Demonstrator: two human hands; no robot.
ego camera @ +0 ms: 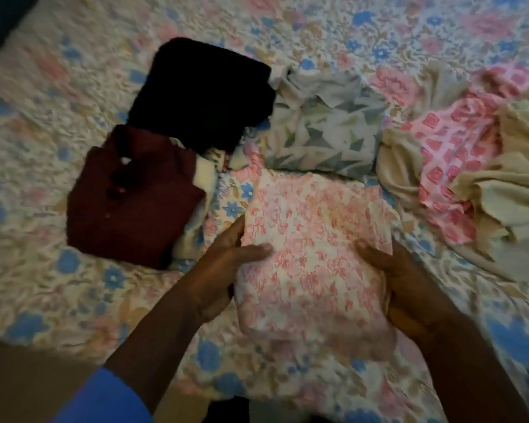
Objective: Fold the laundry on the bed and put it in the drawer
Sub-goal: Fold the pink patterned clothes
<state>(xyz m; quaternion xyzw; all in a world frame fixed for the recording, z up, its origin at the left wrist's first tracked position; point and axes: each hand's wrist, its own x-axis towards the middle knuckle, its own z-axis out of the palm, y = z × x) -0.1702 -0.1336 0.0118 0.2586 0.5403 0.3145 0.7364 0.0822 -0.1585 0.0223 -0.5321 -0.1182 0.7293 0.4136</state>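
From the head view, we see the folded pink bundle (pixel 312 254) on the bed (pixel 43 178), right in front of us. Our left hand (pixel 226 270) grips its left edge and our right hand (pixel 409 288) its right edge, each with the thumb on top and the fingers tucked beneath. A maroon shirt (pixel 132 196) and a black garment (pixel 202 90) lie folded to the left. A grey print piece (pixel 324 129) lies just beyond the bundle, and a loose pile (pixel 458 166) waits on the right.

We judge the risk to be sagging. Held only at the sides, the soft layers could droop in the middle or slide apart, undoing the fold on the way to the drawer, which is out of view.

The bundle's long axis runs from us towards the far side of the bed. We cannot tell which end is the top.
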